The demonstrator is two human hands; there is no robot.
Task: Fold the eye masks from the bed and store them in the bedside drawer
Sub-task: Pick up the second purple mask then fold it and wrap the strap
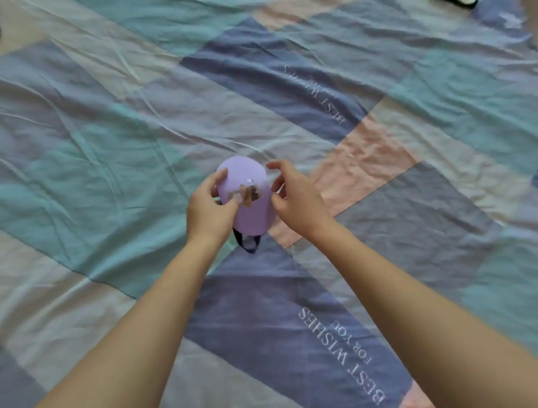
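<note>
A patchwork bedsheet (116,174) in teal, slate blue, pale pink and cream covers the whole view, wrinkled, with the words "BEST WISHES FOR YOU" printed on its blue patches. Just left of centre, the left hand (208,212) grips the near left edge of a lilac eye mask (250,215), thumb on top and fingers curled behind, pinching the fabric. The eye mask is near the middle of the bed, apparently folded into a rounded oval, with a small brown flower-like decoration (247,195) on its upper face. A dark strap (251,243) loops out from under its near end. To its right, the right hand (294,198) touches the mask's right edge, with thumb and fingers loosely bent and partly spread. At the far top right edge lies a dark object (460,3), mostly cut off.
</note>
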